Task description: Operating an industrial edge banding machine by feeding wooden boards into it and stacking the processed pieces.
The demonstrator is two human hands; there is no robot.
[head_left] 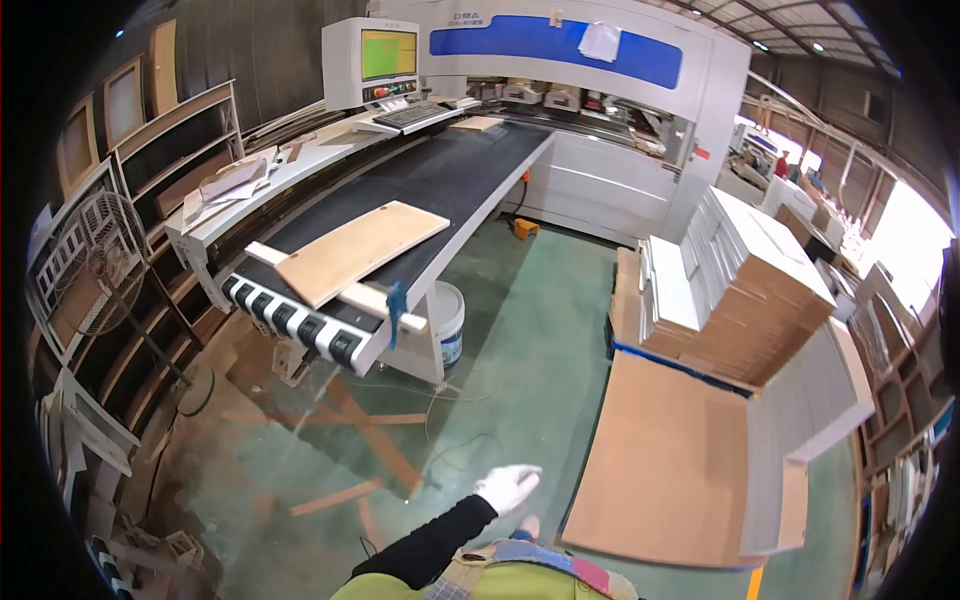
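My left hand [508, 488], in a white glove below a black sleeve, hangs low in front of my body over the green floor. Its fingers stretch out loosely to the right, and it touches nothing. My right hand is out of the picture. Farther ahead, a light wooden panel [365, 250] lies across the near end of a black conveyor belt [400, 185]. A pale wooden strip [372, 298] runs under the panel, with a blue tie [396, 308] at its right end.
Stacked white-edged panels [775, 310] stand at right, behind a large brown board [660, 460]. Loose wood strips [375, 440] and a thin cable litter the floor. A white bucket [449, 325] sits by the conveyor leg; a fan [100, 262] stands left. The machine's screen [388, 54] is lit.
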